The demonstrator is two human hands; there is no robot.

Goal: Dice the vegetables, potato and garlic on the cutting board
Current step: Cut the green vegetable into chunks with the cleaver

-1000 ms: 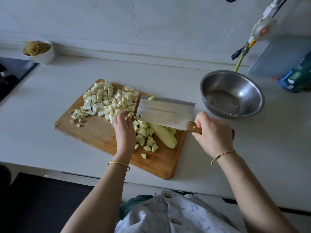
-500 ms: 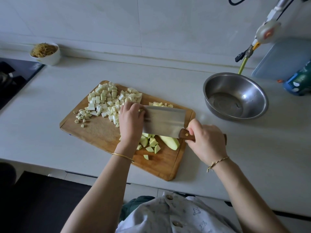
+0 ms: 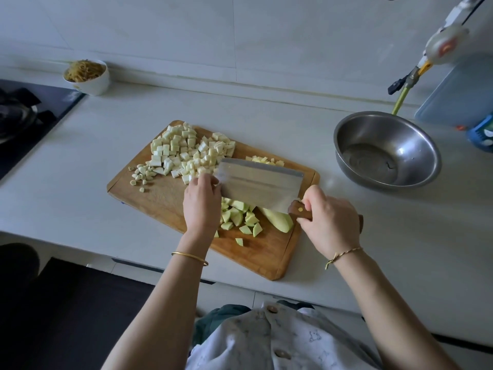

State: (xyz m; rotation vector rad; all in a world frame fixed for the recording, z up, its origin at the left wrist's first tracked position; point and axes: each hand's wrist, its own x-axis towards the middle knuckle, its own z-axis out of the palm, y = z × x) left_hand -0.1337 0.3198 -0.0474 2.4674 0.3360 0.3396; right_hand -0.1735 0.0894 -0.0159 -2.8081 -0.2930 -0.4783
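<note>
Rectangular wooden cutting board [image 3: 160, 201] lies on the pale counter [image 3: 386, 249], w/ all the task's veg on it. Far-left: pile of white diced cubes [image 3: 184, 153], w/ small pale garlic bits [image 3: 142, 175] just beside its left edge. Far-right, behind the blade: small heap of yellowish dice [image 3: 264, 161], prob. potato. Near side: loose pale-green chunks [image 3: 240, 220] & one uncut pale-green wedge [image 3: 278, 223], partly under the blade.

Right hand [image 3: 330, 222] wraps tight round the wooden handle of the broad steel cleaver [image 3: 261, 185]. Blade is tilted above the green pieces, flat face to the camera. Left hand [image 3: 201, 204] is back-up, fingers reaching fwd to the blade's left end & the edge of the white pile. Tips are hidden, so can't tell if they pinch anything or just touch.

Handling, as judged: wedge looks firm, moist & light. Its curved side will prob. rock & the cut faces are likely slick, so lay it flat-face down & hold it from above at the end away from the blade, fingertips tucked. Chunks are small & scatter easily; gather by pushing, not picking. Cleaver is the heavy item: grip the handle close to the blade.

Round stainless-steel bowl [image 3: 424, 156] sits right of the board, apart. White bowl of noodles [image 3: 93, 82] is far left by the wall.
</note>
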